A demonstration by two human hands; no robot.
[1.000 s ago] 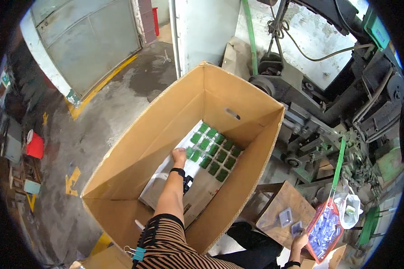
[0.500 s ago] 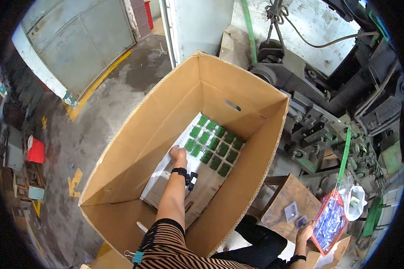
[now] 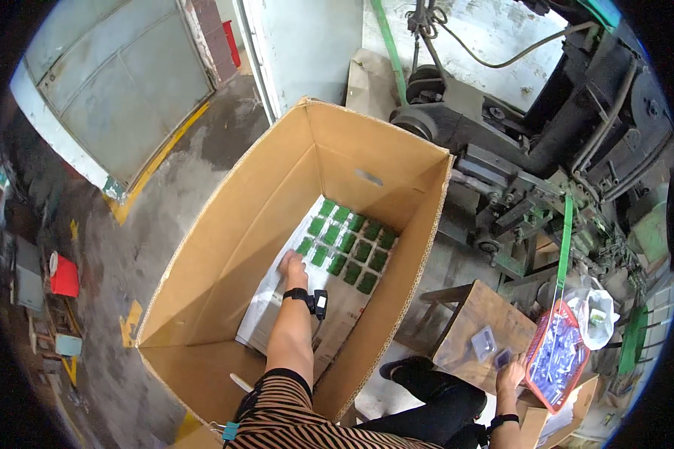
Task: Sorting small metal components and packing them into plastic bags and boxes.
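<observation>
My left hand (image 3: 293, 271) reaches down into a tall open cardboard box (image 3: 228, 217), its fingers bunched beside the near-left end of several rows of green blocks (image 3: 347, 241). These blocks sit in what looks like clear packaging, on a cardboard sheet (image 3: 337, 310) inside the box. Whatever the left fingers pinch is too small to make out. Out to the right, my right hand (image 3: 510, 374) has curled fingers next to a small dark see-through container (image 3: 503, 358) and the rim of a red basket (image 3: 533, 367); its grip is partly hidden.
Small bluish clear pieces (image 3: 558, 359) fill the basket. A clear tray (image 3: 484, 343) lies on a wooden stool (image 3: 464, 322). Beyond stand a white bag (image 3: 599, 318) and dark machinery (image 3: 502, 172). A red bucket (image 3: 64, 275) is at far left; a smaller carton (image 3: 535, 423) stands lower right.
The whole view has shifted a little. My left hand has drawn back slightly from the green blocks. My right hand stays by the dark container and basket.
</observation>
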